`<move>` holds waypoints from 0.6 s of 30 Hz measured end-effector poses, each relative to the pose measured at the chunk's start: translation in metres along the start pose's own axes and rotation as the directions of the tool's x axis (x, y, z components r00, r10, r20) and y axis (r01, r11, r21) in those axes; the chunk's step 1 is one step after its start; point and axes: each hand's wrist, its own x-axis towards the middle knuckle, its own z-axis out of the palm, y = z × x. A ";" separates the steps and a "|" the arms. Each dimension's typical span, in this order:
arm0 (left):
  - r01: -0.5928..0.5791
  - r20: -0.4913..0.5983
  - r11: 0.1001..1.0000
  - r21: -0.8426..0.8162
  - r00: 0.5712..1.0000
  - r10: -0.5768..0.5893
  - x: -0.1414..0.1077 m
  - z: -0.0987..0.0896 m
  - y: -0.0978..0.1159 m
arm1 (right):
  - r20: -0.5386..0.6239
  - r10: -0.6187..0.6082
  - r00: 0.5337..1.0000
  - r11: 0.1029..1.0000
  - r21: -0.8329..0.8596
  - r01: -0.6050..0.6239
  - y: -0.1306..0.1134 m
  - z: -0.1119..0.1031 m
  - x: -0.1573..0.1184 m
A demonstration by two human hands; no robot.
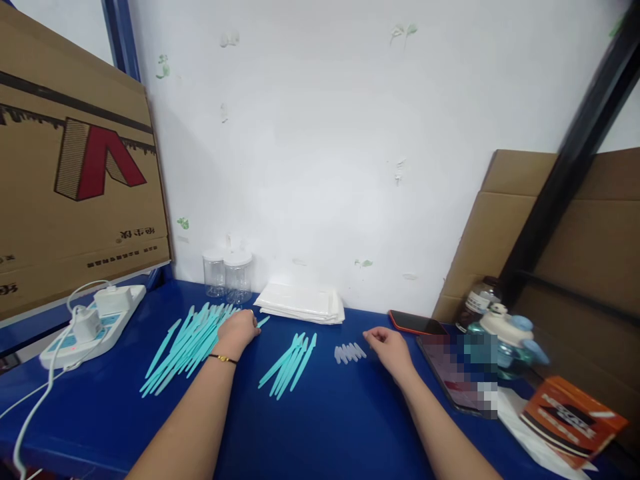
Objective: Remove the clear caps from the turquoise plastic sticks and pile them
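Many slim turquoise sticks with pointed ends (187,350) lie in a pile on the blue table. My left hand (239,331) is at the pile's right edge, its fingers closed on a turquoise stick (263,322) that pokes out to the right. A smaller group of turquoise sticks (289,363) lies fanned in the middle. Right of it is a short row of small translucent pieces (350,353). My right hand (387,345) is just right of that row, thumb and fingertips pinched together; anything between them is too small to make out.
White folded sheets (300,303) and clear lidded jars (237,280) stand by the wall. At left are a power strip (107,327) and a large carton (80,160). At right are a red-edged phone (417,323), a dark tablet (445,377), a teal bottle (505,340) and an orange box (573,420).
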 end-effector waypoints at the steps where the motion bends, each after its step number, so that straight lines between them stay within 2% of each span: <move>1: 0.002 -0.006 1.000 0.009 1.000 -0.002 -0.002 0.001 0.003 | 0.003 -0.002 1.000 1.000 0.009 0.002 -0.001 0.000 -0.001; 7: -0.063 -0.050 0.998 -0.021 0.997 0.062 -0.008 -0.004 0.012 | 0.019 -0.021 1.000 0.995 0.097 0.019 -0.011 -0.001 -0.005; 9: -0.118 -0.054 0.991 -0.060 0.992 0.114 -0.012 -0.007 0.020 | 0.035 -0.017 0.999 0.983 0.182 0.011 -0.021 0.000 -0.008; 11: -0.233 -0.049 0.958 -0.168 0.973 0.228 -0.019 -0.007 0.035 | 0.089 -0.003 0.996 0.943 0.333 -0.027 -0.034 0.002 -0.014; 12: -0.305 -0.042 0.914 -0.268 0.952 0.305 -0.025 -0.005 0.045 | 0.127 0.001 0.992 0.906 0.419 -0.054 -0.042 0.004 -0.017; 14: -0.417 -0.029 0.735 -0.534 0.878 0.477 -0.038 0.001 0.065 | 0.201 -0.027 0.979 0.818 0.568 -0.094 -0.055 0.008 -0.023; 16: -0.419 0.014 0.595 -0.685 0.810 0.586 -0.052 0.010 0.083 | 0.221 -0.065 0.973 0.742 0.663 -0.101 -0.064 0.013 -0.028; 18: -0.413 0.042 0.548 -0.728 0.770 0.636 -0.063 0.017 0.095 | 0.204 -0.084 0.975 0.704 0.705 -0.086 -0.068 0.015 -0.030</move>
